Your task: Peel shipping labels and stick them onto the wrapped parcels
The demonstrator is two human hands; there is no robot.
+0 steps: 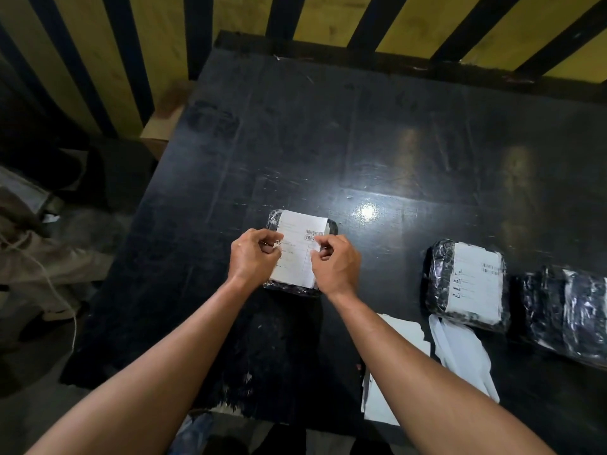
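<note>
I saw both hands over the black-wrapped parcel point(300, 251) near the middle of the black table point(328, 133): left hand point(253, 257) pinched the shipping label point(300, 247) at its left edge, right hand point(335, 264) pinched its right edge, fingers curled. The label lay over the parcel's top. To the right sat a labelled parcel point(466, 285), another wrapped parcel point(565, 310) beside it, and loose white backing sheets point(460, 349) near the front edge.

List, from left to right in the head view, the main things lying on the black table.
Parcel under the hands → loose white backing papers → labelled parcel → unlabelled wrapped parcel, cut off by the right edge.
</note>
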